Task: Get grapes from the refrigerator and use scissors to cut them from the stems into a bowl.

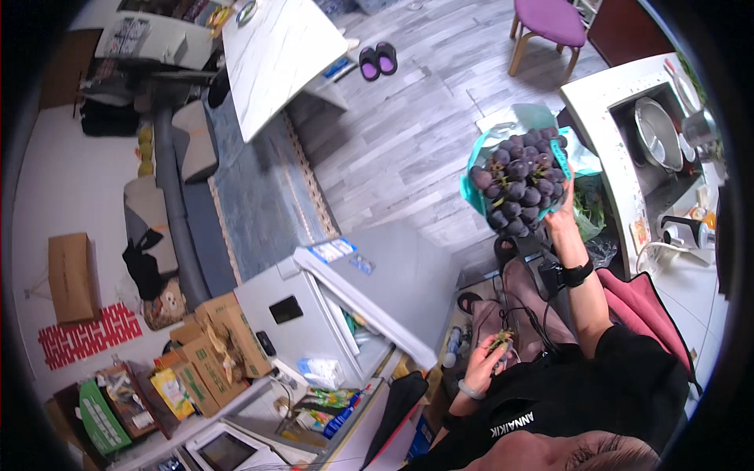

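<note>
A large bunch of dark purple grapes point(518, 179) sits in an open teal-edged plastic bag point(476, 169). My right hand point(561, 210) holds it up from below and the right side, arm stretched forward; the bag and fruit partly hide its fingers. Close to my body, my left hand point(481, 366) is closed on a small greenish stem sprig point(500, 339). Whether any fruit hangs on that sprig is too small to tell. To the left of my hands stands a grey refrigerator point(259, 302) with its door point(385, 275) swung open.
At right, a white counter point(601, 94) holds a sink with a metal pot point(658, 133). Leafy greens in a bag point(589, 206) lie beside it. Cardboard boxes point(210, 365) stand lower left. Farther off are a marble-patterned table point(279, 59), slippers point(378, 61) and a purple stool point(550, 22).
</note>
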Tool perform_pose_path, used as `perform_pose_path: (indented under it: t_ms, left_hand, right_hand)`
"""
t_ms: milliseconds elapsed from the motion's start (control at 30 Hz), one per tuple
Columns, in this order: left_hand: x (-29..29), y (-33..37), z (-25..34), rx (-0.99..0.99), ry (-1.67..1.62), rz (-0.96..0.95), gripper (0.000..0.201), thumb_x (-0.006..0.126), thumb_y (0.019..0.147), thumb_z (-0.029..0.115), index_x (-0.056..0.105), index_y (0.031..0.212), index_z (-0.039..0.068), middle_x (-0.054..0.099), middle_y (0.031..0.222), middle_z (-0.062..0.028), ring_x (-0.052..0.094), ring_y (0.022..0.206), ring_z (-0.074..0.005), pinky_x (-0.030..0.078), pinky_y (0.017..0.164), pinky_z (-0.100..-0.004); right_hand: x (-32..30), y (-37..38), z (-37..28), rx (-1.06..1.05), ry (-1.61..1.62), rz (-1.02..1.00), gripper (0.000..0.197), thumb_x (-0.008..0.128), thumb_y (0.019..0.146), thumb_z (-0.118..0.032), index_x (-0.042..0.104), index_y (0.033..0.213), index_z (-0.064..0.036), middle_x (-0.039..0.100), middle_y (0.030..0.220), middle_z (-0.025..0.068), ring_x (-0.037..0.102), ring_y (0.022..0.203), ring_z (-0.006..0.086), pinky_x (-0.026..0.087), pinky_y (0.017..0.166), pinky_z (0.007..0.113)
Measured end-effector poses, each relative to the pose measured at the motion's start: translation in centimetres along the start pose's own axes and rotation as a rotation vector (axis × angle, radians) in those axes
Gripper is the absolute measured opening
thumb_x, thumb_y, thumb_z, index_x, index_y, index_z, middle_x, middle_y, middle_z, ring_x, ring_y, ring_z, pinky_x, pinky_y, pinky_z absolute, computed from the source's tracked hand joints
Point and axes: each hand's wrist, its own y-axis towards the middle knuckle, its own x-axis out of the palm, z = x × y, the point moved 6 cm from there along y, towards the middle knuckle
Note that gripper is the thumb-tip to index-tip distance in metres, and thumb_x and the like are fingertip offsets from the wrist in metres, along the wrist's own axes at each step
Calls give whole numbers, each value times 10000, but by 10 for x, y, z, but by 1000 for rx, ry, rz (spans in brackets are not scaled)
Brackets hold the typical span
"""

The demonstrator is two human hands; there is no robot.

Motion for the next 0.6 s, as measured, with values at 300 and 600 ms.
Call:
perform_pose_path:
  t_ms: [300, 600]
  left_hand:
    - [13, 3, 121, 337, 54, 248, 242, 528, 869, 53, 514, 1108, 24, 573, 962, -57, 564, 745, -118, 399, 464, -180]
    - [50, 36, 262, 375, 266, 202, 215, 505, 869, 39, 534, 1082, 31, 581, 956, -72, 570, 717, -140, 398, 423, -178]
  right_hand:
    - [35, 34, -32, -34, 105, 57, 599, 469, 820, -536, 495, 1201, -75, 549, 1176, 116, 549, 1050, 277, 427, 934, 420]
    - [71, 66, -111, -237, 240, -31, 584, 504, 812, -522, 503, 1204, -89, 551, 1183, 99, 543, 1061, 258, 433, 932, 414]
